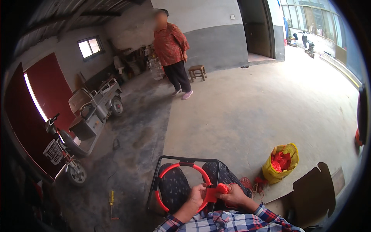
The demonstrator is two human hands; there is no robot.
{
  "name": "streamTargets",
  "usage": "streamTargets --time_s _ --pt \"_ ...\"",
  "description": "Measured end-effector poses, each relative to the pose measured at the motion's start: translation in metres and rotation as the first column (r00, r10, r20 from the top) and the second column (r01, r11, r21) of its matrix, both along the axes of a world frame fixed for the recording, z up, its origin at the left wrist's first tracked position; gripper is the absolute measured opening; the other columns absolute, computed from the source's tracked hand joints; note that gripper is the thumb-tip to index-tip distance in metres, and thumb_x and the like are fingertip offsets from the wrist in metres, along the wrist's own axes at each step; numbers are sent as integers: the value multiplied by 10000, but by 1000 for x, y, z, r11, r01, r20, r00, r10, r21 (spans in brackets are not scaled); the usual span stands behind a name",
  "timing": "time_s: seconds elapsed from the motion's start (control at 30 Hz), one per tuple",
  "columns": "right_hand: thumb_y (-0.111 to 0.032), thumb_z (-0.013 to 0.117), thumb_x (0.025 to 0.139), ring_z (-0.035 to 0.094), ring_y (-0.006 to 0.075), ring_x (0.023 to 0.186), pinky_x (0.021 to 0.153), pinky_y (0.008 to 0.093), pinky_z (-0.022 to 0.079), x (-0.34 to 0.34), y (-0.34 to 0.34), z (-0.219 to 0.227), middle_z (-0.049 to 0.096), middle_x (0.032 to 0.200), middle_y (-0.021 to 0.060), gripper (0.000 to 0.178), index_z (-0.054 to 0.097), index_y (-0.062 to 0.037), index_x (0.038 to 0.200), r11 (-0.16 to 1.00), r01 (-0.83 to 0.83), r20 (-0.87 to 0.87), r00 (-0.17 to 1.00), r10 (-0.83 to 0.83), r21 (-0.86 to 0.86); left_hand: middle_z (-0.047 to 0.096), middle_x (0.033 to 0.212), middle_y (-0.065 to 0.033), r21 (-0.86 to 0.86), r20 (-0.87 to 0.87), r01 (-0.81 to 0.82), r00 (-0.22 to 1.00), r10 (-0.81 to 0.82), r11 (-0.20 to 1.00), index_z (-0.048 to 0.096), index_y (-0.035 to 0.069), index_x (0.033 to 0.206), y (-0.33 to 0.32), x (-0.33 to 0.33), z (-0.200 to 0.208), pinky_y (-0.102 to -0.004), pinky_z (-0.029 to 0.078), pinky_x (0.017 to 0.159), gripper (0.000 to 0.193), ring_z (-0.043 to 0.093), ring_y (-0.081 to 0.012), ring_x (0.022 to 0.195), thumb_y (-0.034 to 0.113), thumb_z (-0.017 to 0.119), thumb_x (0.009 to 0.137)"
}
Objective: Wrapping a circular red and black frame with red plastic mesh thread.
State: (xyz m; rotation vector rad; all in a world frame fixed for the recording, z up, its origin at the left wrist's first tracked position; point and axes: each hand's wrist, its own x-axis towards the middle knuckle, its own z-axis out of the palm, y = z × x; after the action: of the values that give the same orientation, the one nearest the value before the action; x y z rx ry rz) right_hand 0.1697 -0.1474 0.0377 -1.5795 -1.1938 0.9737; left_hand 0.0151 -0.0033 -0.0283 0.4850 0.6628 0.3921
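Observation:
A ring (164,200), mostly red with black sections, sits inside a black square frame (190,157) over my lap. My left hand (198,195) is closed on the ring at its right side. Just beside it, my right hand (234,196) grips a bunched red strip (222,188). A flat red piece of the strip lies between both hands, against the ring. Whether it wraps fully around there I cannot tell, as my fingers hide part of it. Both forearms come in from below in plaid sleeves.
To my right stand a yellow bag (272,178) with red material inside, a tangle of red strands (259,186) and brown cardboard (313,189). A yellow-handled tool (111,198) lies on the floor at left. Farther off are a cargo tricycle (91,123), a wooden stool (197,69) and a standing person (170,48).

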Motion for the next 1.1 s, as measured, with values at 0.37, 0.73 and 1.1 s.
streamTargets --time_s 0.37,0.73,1.1 --pt "-242 737 812 535 117 580 611 291 465 1 2 -13 620 657 58 215 666 -53 887 1000 12 -22 1000 -12 -7 662 983 -167 -5 -19 31 999 -31 1000 610 1 1049 -2 3 6 -449 534 821 350 648 -308 903 112 489 740" --pt "-225 746 797 554 120 584 610 296 475 -3 -6 -15 624 660 52 206 662 -57 879 999 42 -76 996 -41 24 658 1000 -135 -34 28 76 997 -75 997 571 38 1101 -5 1 -2 -443 528 814 357 645 -291 908 120 491 763" --pt "-336 726 828 512 94 591 612 292 469 5 18 2 614 663 80 303 656 -43 869 999 17 -9 1000 -17 -44 642 1048 -138 -9 24 61 998 -61 998 559 17 1142 -11 1 15 -422 500 876 385 629 -277 952 132 450 791"
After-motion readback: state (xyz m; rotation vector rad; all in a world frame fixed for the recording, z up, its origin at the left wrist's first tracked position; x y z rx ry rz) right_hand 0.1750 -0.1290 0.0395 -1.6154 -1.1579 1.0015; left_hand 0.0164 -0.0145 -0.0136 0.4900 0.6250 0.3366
